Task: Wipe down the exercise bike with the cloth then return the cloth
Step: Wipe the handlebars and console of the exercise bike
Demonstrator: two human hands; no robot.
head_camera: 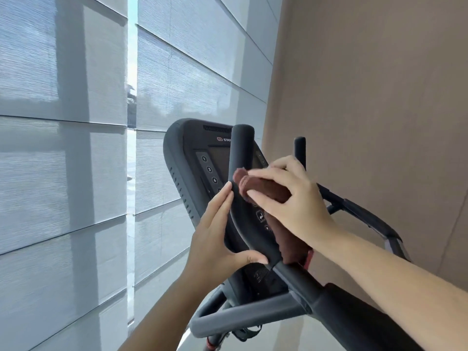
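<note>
Cloth [266, 190] bunched against right side of handlebar grip [240, 153], right hand [296, 201] fingers curled round it; grip axis runs upward above cloth; left hand [215, 236] fingers straight, bracing left side.

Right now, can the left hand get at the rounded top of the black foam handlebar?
Probably yes. The left hand touches that black foam handlebar lower down; above it the bar is bare; the right hand holds the brown cloth on its other side.

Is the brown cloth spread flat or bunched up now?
Bunched up. The cloth is rolled into a thick wad under the right hand, pressed against the handlebar.
</note>
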